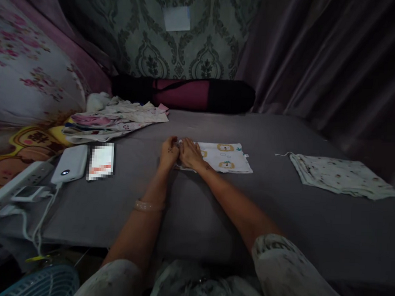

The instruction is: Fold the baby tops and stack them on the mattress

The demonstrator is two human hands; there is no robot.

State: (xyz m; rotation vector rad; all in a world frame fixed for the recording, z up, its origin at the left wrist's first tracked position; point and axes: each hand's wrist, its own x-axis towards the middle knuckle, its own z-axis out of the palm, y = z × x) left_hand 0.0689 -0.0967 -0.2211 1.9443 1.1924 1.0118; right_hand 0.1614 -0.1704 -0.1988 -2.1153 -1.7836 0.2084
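Note:
A folded white garment (pixel 213 157) with yellow and green prints lies flat on the grey sheet in front of me. A small tag sticks out at its right edge. My left hand (pixel 170 152) is closed at the garment's left end, its fingers curled in and partly hidden at the fabric's edge. Right beside it, my right hand (pixel 190 154) lies flat over the left part of the garment, fingers stretched and pressed down. The two hands are almost touching.
A second folded garment (pixel 342 175), pale with small dark prints, lies to the right. At the left are piled clothes (pixel 120 118), a white power bank (pixel 70 163) with a cable, and a power strip (pixel 19 188). A black and maroon long bag (pixel 183 94) lies along the wall.

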